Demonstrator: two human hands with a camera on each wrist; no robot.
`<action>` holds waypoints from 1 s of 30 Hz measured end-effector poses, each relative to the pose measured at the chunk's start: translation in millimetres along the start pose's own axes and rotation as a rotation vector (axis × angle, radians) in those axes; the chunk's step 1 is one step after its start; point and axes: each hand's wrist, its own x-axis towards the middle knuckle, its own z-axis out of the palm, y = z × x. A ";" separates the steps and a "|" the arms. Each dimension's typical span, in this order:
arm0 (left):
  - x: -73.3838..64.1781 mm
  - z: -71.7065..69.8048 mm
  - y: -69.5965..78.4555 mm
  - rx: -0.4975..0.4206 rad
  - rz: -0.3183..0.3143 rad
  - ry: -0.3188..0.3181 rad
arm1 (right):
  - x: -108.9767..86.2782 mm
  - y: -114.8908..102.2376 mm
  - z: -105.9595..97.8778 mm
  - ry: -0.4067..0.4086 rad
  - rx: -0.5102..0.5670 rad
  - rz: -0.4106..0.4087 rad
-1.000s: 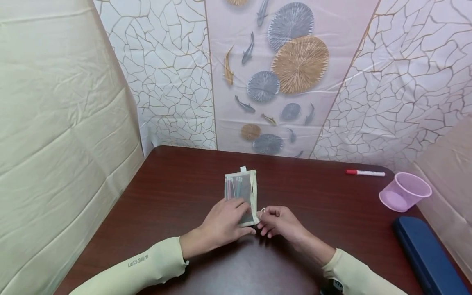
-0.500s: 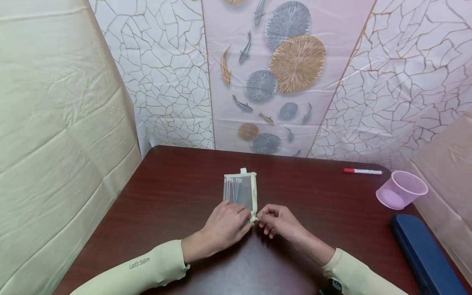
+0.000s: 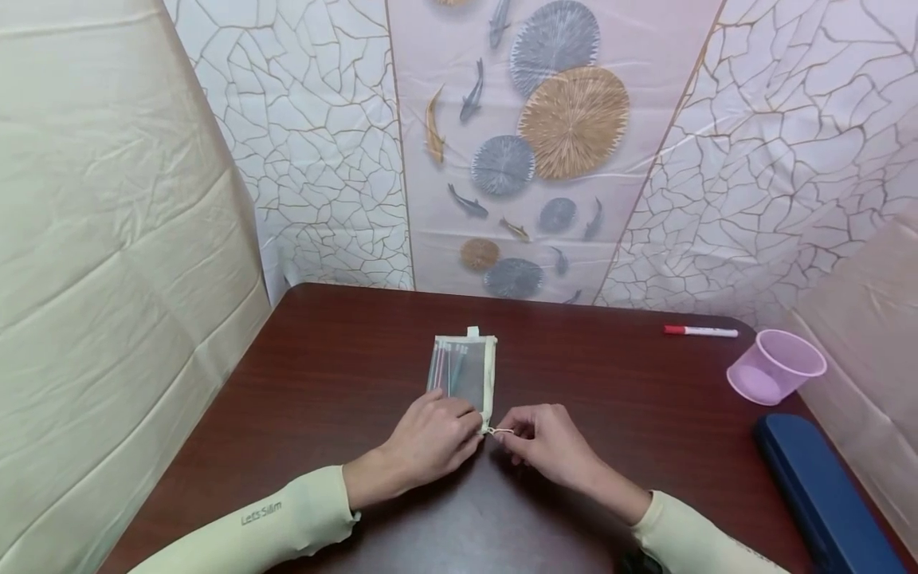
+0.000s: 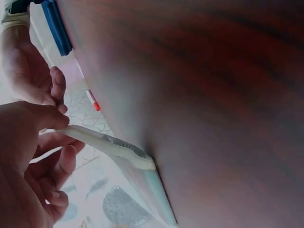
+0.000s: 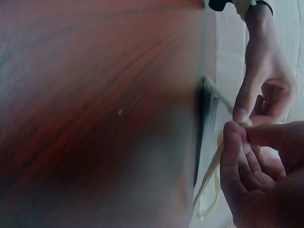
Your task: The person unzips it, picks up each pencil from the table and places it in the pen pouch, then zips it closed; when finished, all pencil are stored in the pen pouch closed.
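Observation:
A small mesh zip pouch [image 3: 469, 376] with cream edging lies near the middle of the table, several slim, pale green and pink sticks showing through it. My left hand [image 3: 439, 434] grips its near end, thumb and fingers pinching the corner beside the zip, as the left wrist view shows. My right hand [image 3: 551, 442] pinches the cream zipper pull cord [image 3: 505, 431] between thumb and forefinger, just right of that corner. In the right wrist view, the pouch's cream zip edge [image 5: 213, 164] stands parted in two bands. The zip slider is hidden by the fingertips.
At the table's right side lie a red-capped marker [image 3: 700, 331], a pink plastic cup [image 3: 774, 368] tilted near the edge, and a long dark blue case [image 3: 825, 494]. Patterned cloth [image 3: 337, 159] hangs behind the table [image 3: 344, 351].
The pouch's zip edge has straightened and its near corner has shifted slightly left. My right hand keeps hold of the pull cord, which now stretches sideways between the hands.

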 end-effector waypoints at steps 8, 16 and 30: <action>1.0 2.1 1.1 -0.030 0.110 0.018 | -2.2 2.5 -5.9 0.021 -0.069 -0.029; 11.6 -1.4 -0.6 -0.042 0.133 0.047 | 12.9 4.5 -18.5 0.076 -0.095 0.021; 10.9 -21.4 16.4 -0.206 0.210 0.059 | 65.9 60.6 -48.0 0.178 -0.318 0.214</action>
